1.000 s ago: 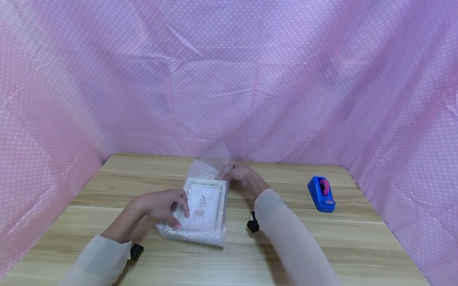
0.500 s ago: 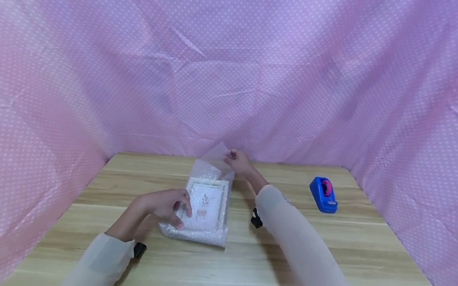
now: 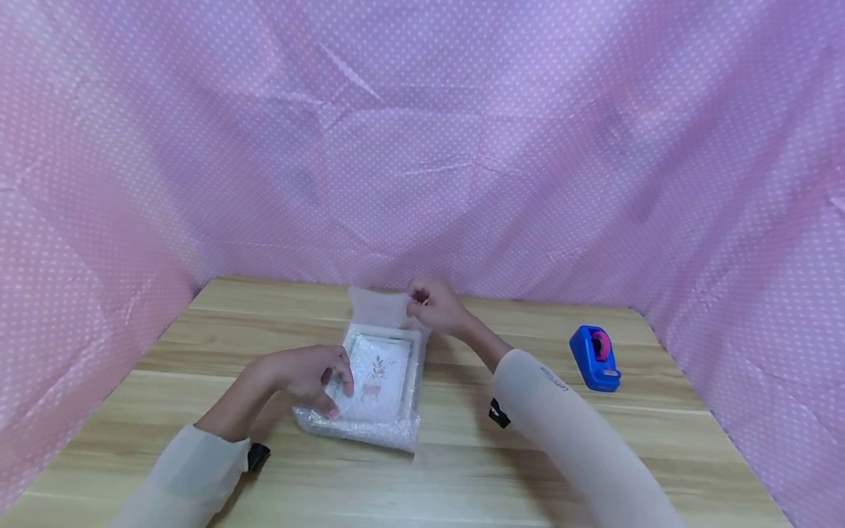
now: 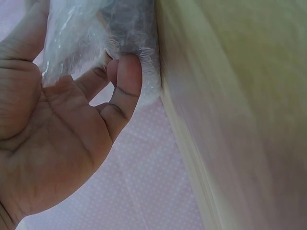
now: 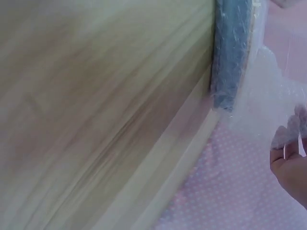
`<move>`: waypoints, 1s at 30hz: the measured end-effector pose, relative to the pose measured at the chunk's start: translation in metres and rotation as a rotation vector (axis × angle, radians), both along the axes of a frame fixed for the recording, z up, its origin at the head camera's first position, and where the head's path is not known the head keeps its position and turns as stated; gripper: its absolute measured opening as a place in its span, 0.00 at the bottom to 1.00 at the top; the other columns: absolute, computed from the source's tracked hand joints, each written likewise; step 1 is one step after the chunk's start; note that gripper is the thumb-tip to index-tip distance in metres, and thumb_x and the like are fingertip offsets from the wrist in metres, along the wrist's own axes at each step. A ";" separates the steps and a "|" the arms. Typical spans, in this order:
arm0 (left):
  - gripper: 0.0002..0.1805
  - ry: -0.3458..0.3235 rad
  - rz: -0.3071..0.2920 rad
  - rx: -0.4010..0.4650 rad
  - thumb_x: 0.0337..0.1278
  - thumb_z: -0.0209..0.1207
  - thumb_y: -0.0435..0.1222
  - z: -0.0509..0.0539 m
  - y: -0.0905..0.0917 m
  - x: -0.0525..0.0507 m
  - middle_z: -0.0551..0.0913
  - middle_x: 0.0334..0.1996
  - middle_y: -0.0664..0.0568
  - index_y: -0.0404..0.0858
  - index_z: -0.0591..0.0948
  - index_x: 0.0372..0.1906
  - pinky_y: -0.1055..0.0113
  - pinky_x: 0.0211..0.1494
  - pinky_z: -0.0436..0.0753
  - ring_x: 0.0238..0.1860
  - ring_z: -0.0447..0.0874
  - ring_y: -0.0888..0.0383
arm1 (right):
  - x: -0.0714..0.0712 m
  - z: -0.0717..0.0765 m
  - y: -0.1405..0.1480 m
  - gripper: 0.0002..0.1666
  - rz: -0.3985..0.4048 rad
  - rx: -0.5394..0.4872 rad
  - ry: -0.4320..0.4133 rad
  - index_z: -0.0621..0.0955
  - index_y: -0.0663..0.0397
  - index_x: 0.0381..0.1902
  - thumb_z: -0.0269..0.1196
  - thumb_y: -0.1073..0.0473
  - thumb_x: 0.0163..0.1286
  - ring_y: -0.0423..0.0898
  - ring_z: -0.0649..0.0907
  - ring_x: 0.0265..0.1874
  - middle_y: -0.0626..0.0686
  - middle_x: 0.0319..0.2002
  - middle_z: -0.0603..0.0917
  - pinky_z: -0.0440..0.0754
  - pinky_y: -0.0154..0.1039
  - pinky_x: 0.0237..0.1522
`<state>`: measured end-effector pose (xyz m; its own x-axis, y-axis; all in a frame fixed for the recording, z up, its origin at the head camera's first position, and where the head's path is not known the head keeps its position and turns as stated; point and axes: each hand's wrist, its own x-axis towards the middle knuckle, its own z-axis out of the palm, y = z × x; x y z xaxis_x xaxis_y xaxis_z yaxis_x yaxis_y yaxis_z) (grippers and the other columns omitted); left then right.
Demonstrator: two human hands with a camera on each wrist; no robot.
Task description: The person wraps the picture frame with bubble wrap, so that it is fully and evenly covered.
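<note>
A white picture frame (image 3: 379, 378) with a small plant print lies face up on the table, inside clear bubble wrap (image 3: 356, 433). At its left side my left hand (image 3: 306, 375) rests with bent fingers and thumb; in the left wrist view those fingers (image 4: 127, 79) curl against the bubble wrap (image 4: 72, 43). Beyond the frame's far end, my right hand (image 3: 439, 306) pinches the loose flap of the wrap, partly hidden by the hand. Its fingers (image 5: 280, 139) show behind the translucent flap (image 5: 261, 96) in the right wrist view.
A blue tape dispenser (image 3: 596, 359) with a pink roll stands on the right of the wooden table (image 3: 515, 469). Pink dotted cloth (image 3: 422, 183) hangs behind the table and along both sides.
My right hand has risen from beside the frame's far right corner, and the pointed flap that stood up there has come down lower. The left hand stays in place on the frame.
</note>
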<state>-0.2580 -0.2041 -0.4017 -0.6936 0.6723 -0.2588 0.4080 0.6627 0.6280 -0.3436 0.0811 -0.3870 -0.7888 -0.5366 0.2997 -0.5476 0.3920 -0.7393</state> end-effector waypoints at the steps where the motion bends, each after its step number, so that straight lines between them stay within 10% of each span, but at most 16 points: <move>1: 0.15 -0.004 0.007 -0.003 0.44 0.80 0.37 0.001 0.001 0.001 0.75 0.42 0.56 0.52 0.86 0.36 0.63 0.40 0.75 0.40 0.72 0.53 | 0.005 0.001 0.001 0.07 0.037 0.019 0.017 0.79 0.55 0.29 0.60 0.71 0.63 0.46 0.80 0.30 0.51 0.29 0.82 0.80 0.36 0.33; 8: 0.15 -0.010 0.045 -0.042 0.45 0.79 0.37 0.003 0.006 0.008 0.76 0.42 0.57 0.53 0.85 0.36 0.61 0.41 0.75 0.41 0.72 0.54 | 0.036 0.004 0.009 0.07 0.264 0.276 0.207 0.82 0.59 0.35 0.59 0.72 0.61 0.46 0.85 0.42 0.56 0.38 0.88 0.84 0.40 0.50; 18: 0.15 -0.002 0.024 -0.031 0.43 0.79 0.34 0.006 0.007 0.016 0.75 0.42 0.57 0.52 0.85 0.35 0.61 0.41 0.75 0.40 0.72 0.54 | 0.064 -0.006 0.007 0.12 0.396 0.468 0.358 0.81 0.57 0.35 0.62 0.77 0.60 0.41 0.83 0.36 0.50 0.36 0.88 0.82 0.34 0.44; 30: 0.15 -0.001 -0.020 0.000 0.41 0.79 0.34 0.003 0.007 0.025 0.76 0.43 0.58 0.51 0.86 0.35 0.64 0.39 0.77 0.39 0.73 0.56 | 0.081 -0.018 0.007 0.11 0.440 0.496 0.192 0.77 0.56 0.29 0.63 0.75 0.67 0.38 0.83 0.41 0.49 0.51 0.89 0.80 0.26 0.45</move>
